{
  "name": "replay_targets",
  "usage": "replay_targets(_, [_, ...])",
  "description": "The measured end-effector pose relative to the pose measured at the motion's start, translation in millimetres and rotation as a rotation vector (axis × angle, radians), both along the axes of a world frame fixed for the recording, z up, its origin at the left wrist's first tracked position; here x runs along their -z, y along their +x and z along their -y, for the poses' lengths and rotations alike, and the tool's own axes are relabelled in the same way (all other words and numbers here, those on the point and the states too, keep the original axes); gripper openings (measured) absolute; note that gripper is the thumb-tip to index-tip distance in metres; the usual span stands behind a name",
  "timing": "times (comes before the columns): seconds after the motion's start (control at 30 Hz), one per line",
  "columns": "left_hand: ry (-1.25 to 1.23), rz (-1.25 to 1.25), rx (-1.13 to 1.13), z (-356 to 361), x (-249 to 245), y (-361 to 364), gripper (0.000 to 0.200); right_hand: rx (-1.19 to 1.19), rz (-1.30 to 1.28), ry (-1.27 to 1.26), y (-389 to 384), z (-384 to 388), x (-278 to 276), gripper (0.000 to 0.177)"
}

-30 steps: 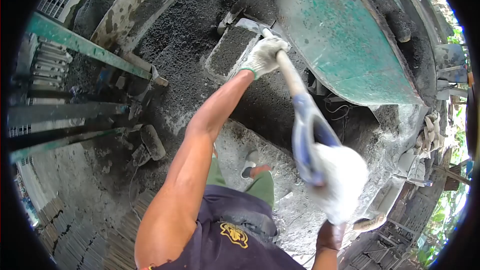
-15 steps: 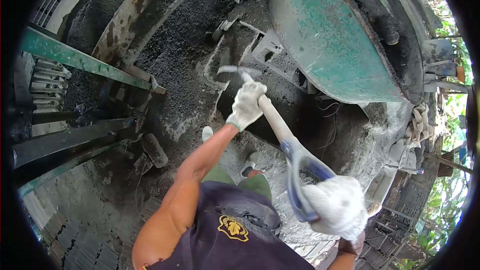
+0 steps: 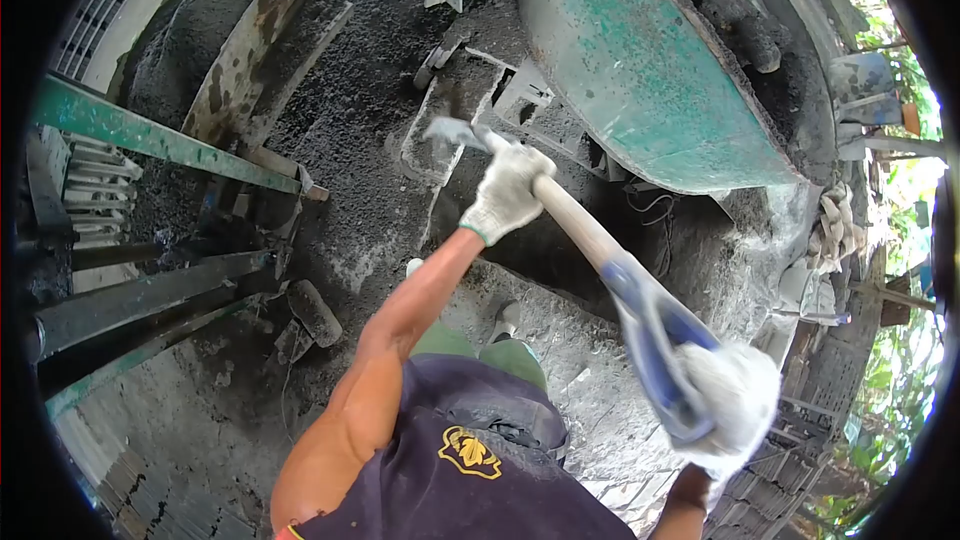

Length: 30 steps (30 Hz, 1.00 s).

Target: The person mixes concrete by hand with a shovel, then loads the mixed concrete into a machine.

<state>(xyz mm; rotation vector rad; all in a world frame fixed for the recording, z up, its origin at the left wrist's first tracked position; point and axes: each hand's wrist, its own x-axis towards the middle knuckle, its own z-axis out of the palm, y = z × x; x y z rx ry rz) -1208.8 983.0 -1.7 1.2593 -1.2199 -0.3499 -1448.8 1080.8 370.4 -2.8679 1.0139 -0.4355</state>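
Note:
Both my hands wear white knit gloves and hold one shovel (image 3: pixel 585 225), slanted across my front. My left hand (image 3: pixel 508 190) is wrapped round the pale wooden shaft, close to the metal end. Part of the shovel's blade (image 3: pixel 455 132) shows just beyond it, smeared by motion. My right hand (image 3: pixel 735 405) is closed on the blue D-shaped grip at the lower right, also blurred. Under the blade lie dark loose material and a light-edged frame (image 3: pixel 428 175) round a dark pit (image 3: pixel 560 250).
A large green metal hopper (image 3: pixel 640 70) stands at the upper right. Dark gritty material (image 3: pixel 350 90) is heaped at the upper left beside a curved board (image 3: pixel 240 60). A green beam (image 3: pixel 165 135) and dark bars reach in from the left. Rubble (image 3: pixel 315 312) lies near my feet.
My right hand has moved right with the grip, and my left hand has shifted slightly right with the shaft. The blade has turned and moved a little left. The view has shifted slightly.

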Motion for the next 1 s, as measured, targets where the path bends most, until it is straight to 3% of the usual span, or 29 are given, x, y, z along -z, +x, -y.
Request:
replay_targets(0.07, [0.03,-0.273,0.031,18,47,17,0.008,-0.049,-0.028,-0.001,13,-4,10,0.026])
replay_targets(0.13, [0.086,-0.259,0.048,16,89,45,0.011,-0.092,-0.075,-0.003,26,-10,20,0.027])
replay_targets(0.2, [0.105,0.026,0.013,-4,82,59,0.019,-0.149,-0.126,0.024,40,-7,33,0.028])
replay_targets(0.23, [0.096,0.303,-0.031,-25,50,64,0.025,-0.174,-0.148,0.044,46,-4,37,0.028])
replay_targets(0.27, [0.077,0.322,-0.038,-40,37,61,0.036,-0.191,-0.163,0.068,50,-1,39,0.028])
replay_targets(0.3, [0.168,0.34,-0.126,-59,23,51,0.032,-0.212,-0.18,0.092,53,2,43,0.029])
replay_targets(0.43, [0.201,0.308,-0.332,-96,60,35,0.034,-0.22,-0.19,0.222,46,4,23,0.032])
replay_targets(0.5, [0.331,0.218,-0.295,-109,95,38,0.031,-0.21,-0.179,0.308,36,1,12,0.035])
replay_targets(0.6, [0.335,0.304,-0.15,-134,101,35,0.022,-0.16,0.042,0.33,15,-8,28,0.047])
replay_targets(0.67, [0.281,0.278,-0.045,-153,95,35,0.018,-0.148,0.194,0.314,3,-11,34,0.064])
replay_targets(0.73, [0.342,0.258,0.064,-169,83,39,0.014,0.027,0.286,0.14,10,-18,35,0.045])
replay_targets(0.8, [0.429,0.23,0.126,-181,69,44,0.01,0.214,0.305,-0.064,17,-23,34,0.038])
replay_targets(0.83, [0.473,0.215,0.152,-185,65,49,0.009,0.211,0.241,-0.086,8,-19,34,0.049])
replay_targets(0.9, [0.569,0.288,0.223,-186,49,63,0.008,0.405,0.449,0.163,11,-19,28,0.055])
replay_targets(0.93, [0.616,0.292,0.247,-186,42,70,0.01,0.385,0.625,0.285,5,-13,29,0.067])
replay_targets(1.0, [0.722,0.313,0.254,-182,26,84,0.015,0.392,0.925,0.329,0,-6,34,0.074])
